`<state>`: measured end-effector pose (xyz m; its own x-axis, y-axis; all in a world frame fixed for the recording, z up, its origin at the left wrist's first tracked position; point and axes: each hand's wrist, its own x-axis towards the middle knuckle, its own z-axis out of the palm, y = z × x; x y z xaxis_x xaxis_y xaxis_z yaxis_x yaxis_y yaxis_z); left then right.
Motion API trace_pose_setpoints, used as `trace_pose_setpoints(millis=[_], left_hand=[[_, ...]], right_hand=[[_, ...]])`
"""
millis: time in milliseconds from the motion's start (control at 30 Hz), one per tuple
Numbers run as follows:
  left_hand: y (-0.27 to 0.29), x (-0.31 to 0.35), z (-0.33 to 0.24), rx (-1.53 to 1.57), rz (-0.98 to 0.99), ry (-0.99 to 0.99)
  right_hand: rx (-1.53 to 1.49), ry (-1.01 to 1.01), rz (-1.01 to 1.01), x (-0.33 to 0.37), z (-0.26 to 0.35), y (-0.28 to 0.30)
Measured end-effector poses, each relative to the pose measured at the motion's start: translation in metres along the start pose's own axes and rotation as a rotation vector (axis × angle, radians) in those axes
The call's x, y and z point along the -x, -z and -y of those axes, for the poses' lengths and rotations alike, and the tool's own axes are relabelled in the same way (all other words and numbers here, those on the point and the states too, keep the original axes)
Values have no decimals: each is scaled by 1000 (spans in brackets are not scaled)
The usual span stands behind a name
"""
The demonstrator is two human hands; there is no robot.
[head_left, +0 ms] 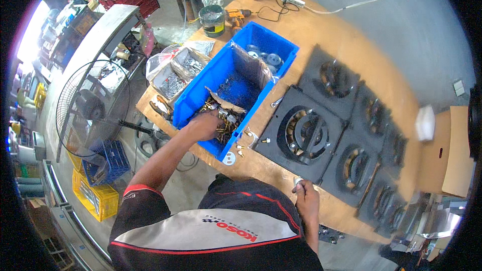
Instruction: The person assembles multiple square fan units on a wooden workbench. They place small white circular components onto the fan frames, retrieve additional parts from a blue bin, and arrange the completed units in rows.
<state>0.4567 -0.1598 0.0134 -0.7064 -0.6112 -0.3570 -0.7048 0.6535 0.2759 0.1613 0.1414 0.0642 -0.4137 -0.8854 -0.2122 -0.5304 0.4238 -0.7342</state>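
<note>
My left hand (205, 126) reaches into the near end of a long blue bin (188, 93). Its fingers dip among small brass-coloured fittings (230, 123), so their grip is hidden. A torn cardboard piece (224, 101) stands between these fittings and a heap of small dark parts (235, 90). By the table's near edge, my right hand (307, 201) is closed on a small silvery part (297, 180), its exact kind unclear. Close beside it lies a black square stove panel (273, 143) with a round burner ring (304, 133) in its middle.
More black burner panels (346, 168) cover the table's (286, 5) right side. A few loose brass fittings (240, 148) and a round metal disc (229, 158) lie beside the bin. Boxes of screws (170, 83) stand left of it; a drill (237, 15) lies behind. A fan (90, 105) stands left.
</note>
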Motion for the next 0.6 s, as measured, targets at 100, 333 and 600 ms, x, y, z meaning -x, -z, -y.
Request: trace_pose_setpoints(millis=[100,333,600], left_hand=[[13,-3,-6,5,120,41],[15,8,-22,-88,89,-1],[8,-10,-9,-18,205,-4]], right_hand=[[11,18,6,-3,3,1],[13,6,-9,-6,8,0],[-53,-39,4,-3,4,1]])
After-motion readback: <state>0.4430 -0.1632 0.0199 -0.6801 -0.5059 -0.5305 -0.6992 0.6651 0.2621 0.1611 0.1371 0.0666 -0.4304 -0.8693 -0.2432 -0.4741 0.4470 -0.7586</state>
